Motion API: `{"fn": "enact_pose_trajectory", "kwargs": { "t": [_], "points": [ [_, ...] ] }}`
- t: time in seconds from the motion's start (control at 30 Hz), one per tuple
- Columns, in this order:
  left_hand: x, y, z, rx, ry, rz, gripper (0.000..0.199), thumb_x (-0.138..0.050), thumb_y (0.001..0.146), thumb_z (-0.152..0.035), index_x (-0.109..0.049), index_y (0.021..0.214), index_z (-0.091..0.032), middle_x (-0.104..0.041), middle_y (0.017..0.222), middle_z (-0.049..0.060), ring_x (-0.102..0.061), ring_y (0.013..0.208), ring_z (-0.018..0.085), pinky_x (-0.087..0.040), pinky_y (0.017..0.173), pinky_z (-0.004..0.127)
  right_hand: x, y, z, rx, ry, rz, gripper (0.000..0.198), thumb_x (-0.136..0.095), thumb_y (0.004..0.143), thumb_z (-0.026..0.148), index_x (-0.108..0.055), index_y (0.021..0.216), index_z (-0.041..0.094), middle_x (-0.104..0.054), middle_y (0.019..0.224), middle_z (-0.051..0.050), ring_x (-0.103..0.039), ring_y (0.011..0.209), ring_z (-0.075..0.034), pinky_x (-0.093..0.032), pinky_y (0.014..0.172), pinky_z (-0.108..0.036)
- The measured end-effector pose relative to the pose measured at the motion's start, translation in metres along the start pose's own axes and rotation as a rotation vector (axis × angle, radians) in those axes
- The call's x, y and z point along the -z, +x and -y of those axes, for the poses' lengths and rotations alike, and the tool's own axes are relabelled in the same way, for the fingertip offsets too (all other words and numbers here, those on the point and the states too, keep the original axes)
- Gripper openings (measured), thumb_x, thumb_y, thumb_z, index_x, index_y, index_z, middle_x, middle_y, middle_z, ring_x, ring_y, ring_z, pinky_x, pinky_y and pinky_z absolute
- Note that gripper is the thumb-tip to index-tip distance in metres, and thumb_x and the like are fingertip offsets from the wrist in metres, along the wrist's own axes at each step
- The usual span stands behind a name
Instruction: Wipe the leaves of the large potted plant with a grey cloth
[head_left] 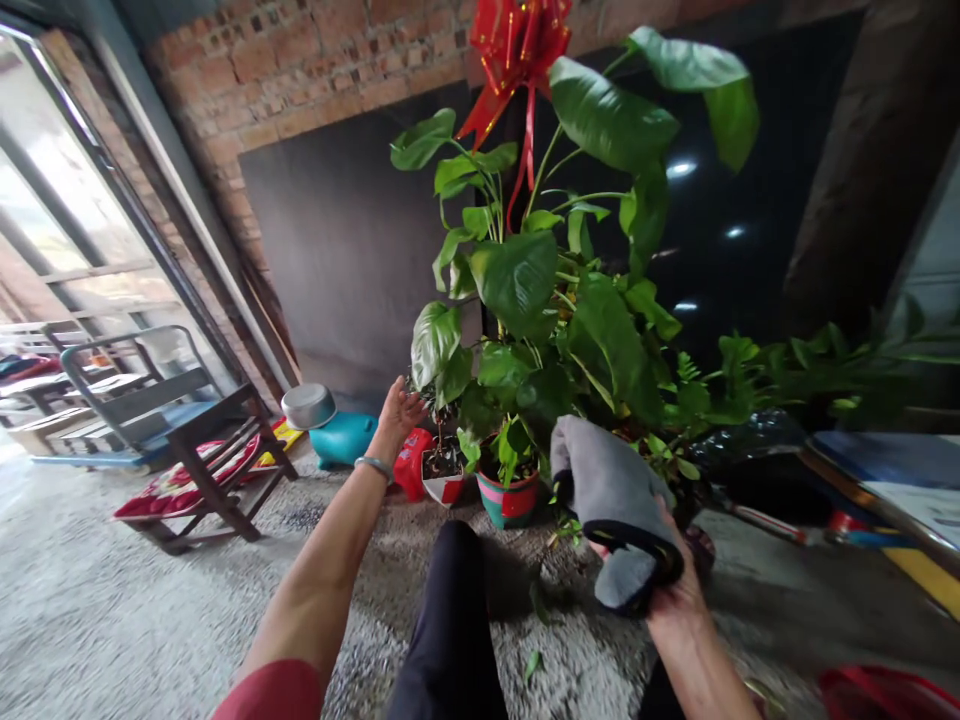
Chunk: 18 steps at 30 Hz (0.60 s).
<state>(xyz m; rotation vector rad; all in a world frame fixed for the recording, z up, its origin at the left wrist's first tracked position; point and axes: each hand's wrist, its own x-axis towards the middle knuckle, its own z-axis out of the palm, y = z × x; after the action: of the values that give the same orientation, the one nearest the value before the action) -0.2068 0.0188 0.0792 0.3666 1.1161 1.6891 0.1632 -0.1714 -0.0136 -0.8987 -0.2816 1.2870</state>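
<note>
A folded grey cloth with black edging [611, 480] is gripped in my right hand [671, 585], in front of the plant's lower right side. My left hand [401, 412] reaches out with its fingers apart, just below a broad glossy leaf [436, 343]; whether the fingertips touch the leaf or the thin stems behind is unclear. The tall leafy plant [517, 285] grows from a pink and green pot [508, 498]. Left of that pot stands a smaller white and red pot [444, 485] with a thin-stemmed plant.
A red ribbon bow [520, 50] hangs at the plant's top. To the left are a turquoise container [341, 438], a metal bowl [308, 407], a wooden chair [214, 485] with a red cushion and a trolley [142, 400]. More foliage [750, 385] and a table edge [885, 480] are at right.
</note>
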Motion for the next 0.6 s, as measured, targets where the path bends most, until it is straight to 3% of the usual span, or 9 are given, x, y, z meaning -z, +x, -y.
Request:
{"fn": "enact_pose_trajectory", "kwargs": {
  "t": [0.1, 0.23, 0.33, 0.4, 0.47, 0.53, 0.6],
  "points": [
    [-0.024, 0.001, -0.005, 0.045, -0.05, 0.094, 0.013, -0.07, 0.096, -0.028, -0.064, 0.099, -0.017, -0.07, 0.08, 0.004, -0.066, 0.06, 0.015, -0.056, 0.061, 0.027, -0.047, -0.03, 0.022, -0.069, -0.026, 0.191, 0.03, -0.091, 0.063, 0.048, -0.076, 0.076, 0.026, -0.079, 0.071, -0.007, -0.081, 0.093, -0.033, -0.07, 0.078, -0.044],
    [-0.038, -0.014, 0.005, 0.027, -0.082, 0.042, 0.016, -0.071, 0.09, -0.01, -0.059, 0.082, -0.016, -0.061, 0.062, -0.002, -0.057, 0.047, 0.01, -0.051, 0.053, 0.023, -0.122, -0.051, 0.052, 0.135, 0.019, 0.329, 0.031, -0.093, 0.062, 0.044, -0.074, 0.078, 0.026, -0.079, 0.071, -0.001, -0.082, 0.089, -0.029, -0.07, 0.084, -0.041],
    [-0.037, -0.032, 0.018, 0.038, -0.058, 0.165, 0.016, -0.07, 0.086, -0.006, -0.059, 0.08, -0.016, -0.062, 0.06, -0.002, -0.056, 0.046, 0.009, -0.051, 0.052, 0.022, -0.172, -0.036, 0.052, 0.247, 0.028, 0.384, 0.039, -0.092, 0.061, 0.042, -0.073, 0.09, 0.024, -0.082, 0.081, 0.0, -0.081, 0.085, -0.027, -0.068, 0.083, -0.04],
    [-0.034, -0.042, 0.025, 0.032, -0.028, 0.239, 0.017, -0.072, 0.082, -0.005, -0.06, 0.079, -0.016, -0.064, 0.061, -0.003, -0.057, 0.046, 0.009, -0.052, 0.052, 0.022, -0.187, -0.018, 0.041, 0.227, -0.083, 0.385, 0.038, -0.09, 0.061, 0.038, -0.072, 0.091, 0.022, -0.081, 0.08, -0.002, -0.079, 0.081, -0.028, -0.066, 0.079, -0.041],
    [-0.03, -0.049, 0.029, 0.012, 0.011, 0.264, 0.02, -0.074, 0.079, -0.004, -0.058, 0.077, -0.017, -0.065, 0.061, -0.003, -0.059, 0.047, 0.01, -0.052, 0.053, 0.022, -0.184, -0.004, 0.029, 0.226, -0.289, 0.329, 0.032, -0.087, 0.062, 0.036, -0.073, 0.087, 0.021, -0.08, 0.078, -0.005, -0.077, 0.08, -0.029, -0.064, 0.078, -0.043],
    [-0.027, -0.051, 0.028, 0.001, 0.049, 0.26, 0.025, -0.077, 0.076, -0.005, -0.056, 0.076, -0.018, -0.065, 0.061, -0.004, -0.061, 0.048, 0.01, -0.052, 0.053, 0.022, -0.175, 0.0, 0.027, 0.405, -0.486, 0.256, 0.03, -0.085, 0.065, 0.038, -0.074, 0.086, 0.021, -0.08, 0.082, -0.008, -0.075, 0.084, -0.031, -0.062, 0.083, -0.046],
    [-0.027, -0.051, 0.027, 0.003, 0.072, 0.253, 0.028, -0.079, 0.073, -0.005, -0.055, 0.076, -0.018, -0.064, 0.061, -0.005, -0.061, 0.048, 0.01, -0.051, 0.053, 0.021, -0.176, -0.006, 0.035, 0.738, -0.583, 0.215, 0.032, -0.082, 0.07, 0.043, -0.075, 0.093, 0.021, -0.081, 0.093, -0.01, -0.074, 0.093, -0.032, -0.059, 0.09, -0.048]
  ]
}}
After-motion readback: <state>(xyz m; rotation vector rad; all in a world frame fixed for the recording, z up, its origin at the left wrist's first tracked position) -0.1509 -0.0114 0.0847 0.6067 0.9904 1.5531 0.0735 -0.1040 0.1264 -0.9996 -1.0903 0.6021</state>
